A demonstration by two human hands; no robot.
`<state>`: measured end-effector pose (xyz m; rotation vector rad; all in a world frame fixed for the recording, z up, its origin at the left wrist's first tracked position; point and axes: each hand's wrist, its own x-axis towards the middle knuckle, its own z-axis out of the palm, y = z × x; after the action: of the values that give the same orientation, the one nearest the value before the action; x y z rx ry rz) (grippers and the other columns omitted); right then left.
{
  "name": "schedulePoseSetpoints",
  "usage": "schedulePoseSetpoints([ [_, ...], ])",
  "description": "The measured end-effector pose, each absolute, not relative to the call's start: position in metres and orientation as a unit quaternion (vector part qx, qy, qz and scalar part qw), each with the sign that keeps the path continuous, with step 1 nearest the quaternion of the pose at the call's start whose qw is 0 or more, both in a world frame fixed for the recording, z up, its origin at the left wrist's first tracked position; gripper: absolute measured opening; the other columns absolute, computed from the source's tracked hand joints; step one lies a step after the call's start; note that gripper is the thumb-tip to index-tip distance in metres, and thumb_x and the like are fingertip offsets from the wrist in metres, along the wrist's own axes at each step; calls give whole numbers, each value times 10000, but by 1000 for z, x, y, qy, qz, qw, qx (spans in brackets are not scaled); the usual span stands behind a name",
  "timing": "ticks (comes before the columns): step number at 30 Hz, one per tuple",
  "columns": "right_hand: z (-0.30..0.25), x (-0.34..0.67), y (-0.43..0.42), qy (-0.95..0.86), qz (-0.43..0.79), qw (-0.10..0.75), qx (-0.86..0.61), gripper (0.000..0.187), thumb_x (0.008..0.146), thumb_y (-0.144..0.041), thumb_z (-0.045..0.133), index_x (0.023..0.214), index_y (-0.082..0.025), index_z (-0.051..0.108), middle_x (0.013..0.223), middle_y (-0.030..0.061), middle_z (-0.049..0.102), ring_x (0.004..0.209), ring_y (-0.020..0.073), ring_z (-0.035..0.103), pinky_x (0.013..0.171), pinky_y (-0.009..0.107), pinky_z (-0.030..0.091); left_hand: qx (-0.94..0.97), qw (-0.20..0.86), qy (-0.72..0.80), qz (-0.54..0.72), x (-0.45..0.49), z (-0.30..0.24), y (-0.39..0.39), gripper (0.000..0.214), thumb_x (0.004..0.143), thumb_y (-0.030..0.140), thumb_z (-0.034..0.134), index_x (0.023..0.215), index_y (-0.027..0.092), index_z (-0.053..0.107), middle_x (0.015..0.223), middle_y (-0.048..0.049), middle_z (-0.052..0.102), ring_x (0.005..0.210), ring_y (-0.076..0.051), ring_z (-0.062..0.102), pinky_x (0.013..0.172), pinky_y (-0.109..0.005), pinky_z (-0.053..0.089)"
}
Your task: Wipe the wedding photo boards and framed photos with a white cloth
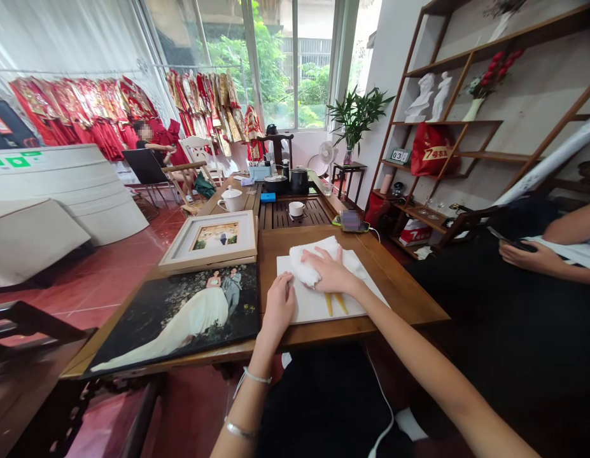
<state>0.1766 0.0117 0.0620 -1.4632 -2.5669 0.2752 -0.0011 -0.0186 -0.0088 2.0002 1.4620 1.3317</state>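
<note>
My right hand [327, 270] lies over a bunched white cloth [348, 261], fingers spread across it and pressing it down. Under the cloth is a flat white board [307, 313], with two narrow yellow shapes [329, 305] showing near its front edge. My left hand [279, 301] is at the board's left edge, its fingers curled in and gripping that edge. The cloth and my right forearm hide part of the board. To the left lies a dark wedding photo panel [180, 318] of a couple, below a white framed picture [247, 235].
A tea tray [280, 215] with a small white cup [296, 208] sits beyond the board. A lidded white mug [231, 199] stands by the frame, and a phone [352, 221] with a cable lies at the table's right edge. A person's hand [524, 256] holds a phone at right.
</note>
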Motion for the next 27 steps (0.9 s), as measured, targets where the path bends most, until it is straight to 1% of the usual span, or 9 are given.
schedulePoseSetpoints([
  [3, 63, 170, 12, -865, 78, 76, -490, 717, 750, -228, 562, 1442, -332, 405, 1588, 35, 266, 1437, 406, 144, 998, 812, -50, 686, 173, 515, 484, -2, -4, -20, 286, 866, 80, 419, 1027, 176, 634, 1116, -119, 695, 1089, -221, 648, 999, -407, 490],
  [6, 62, 169, 1, -878, 73, 69, -468, 779, 694, -145, 549, 1431, -365, 430, 1597, 9, 241, 1446, 381, 131, 1024, 788, -32, 679, 178, 522, 484, -1, -1, -22, 329, 819, 18, 399, 1020, 177, 606, 1083, -113, 694, 1074, -219, 647, 982, -396, 489],
  [9, 61, 175, -19, -892, 76, 66, -442, 843, 654, -107, 532, 1442, -380, 411, 1600, -5, 227, 1448, 370, 134, 1024, 789, -25, 670, 186, 531, 485, 0, 1, -24, 322, 786, -3, 412, 998, 180, 571, 1021, -104, 690, 1016, -219, 659, 940, -382, 500],
  [12, 63, 186, -43, -902, 80, 64, -418, 846, 637, -98, 521, 1435, -365, 429, 1601, -12, 221, 1451, 368, 120, 1034, 780, -23, 661, 200, 537, 485, 1, 0, -25, 284, 782, 2, 427, 971, 179, 542, 950, -92, 681, 939, -210, 668, 876, -361, 519],
  [14, 66, 194, -58, -912, 89, 60, -395, 841, 622, -92, 512, 1417, -360, 455, 1596, -26, 232, 1453, 352, 124, 1055, 760, -19, 661, 202, 537, 484, 1, -1, -25, 331, 748, -28, 423, 988, 171, 535, 963, -97, 678, 959, -209, 664, 886, -363, 515],
  [16, 68, 201, -69, -917, 104, 54, -381, 853, 595, -79, 500, 1399, -363, 474, 1587, -42, 255, 1453, 327, 145, 1074, 739, -15, 664, 193, 535, 485, 1, -3, -24, 406, 712, -55, 414, 1034, 158, 538, 1033, -115, 676, 1030, -218, 649, 937, -385, 498],
  [19, 70, 204, -72, -901, 118, 56, -413, 866, 575, -67, 476, 1386, -372, 480, 1571, -58, 294, 1449, 310, 169, 1068, 750, -3, 664, 180, 538, 488, 1, -4, -24, 445, 712, -57, 409, 1077, 154, 552, 1096, -128, 672, 1082, -233, 634, 984, -414, 479],
  [23, 66, 194, -49, -866, 109, 74, -482, 847, 624, -88, 470, 1424, -363, 437, 1574, -41, 290, 1450, 335, 149, 1041, 781, -2, 665, 173, 542, 484, 1, -5, -22, 489, 687, -76, 399, 1086, 154, 562, 1098, -126, 674, 1073, -242, 636, 991, -423, 477],
  [27, 67, 177, -9, -853, 118, 80, -502, 867, 674, -122, 477, 1509, -283, 305, 1559, 25, 334, 1440, 359, 170, 1050, 773, 34, 670, 159, 537, 487, 0, -5, -21, 509, 658, -93, 388, 1072, 153, 552, 1074, -123, 656, 1058, -236, 626, 982, -417, 475],
])
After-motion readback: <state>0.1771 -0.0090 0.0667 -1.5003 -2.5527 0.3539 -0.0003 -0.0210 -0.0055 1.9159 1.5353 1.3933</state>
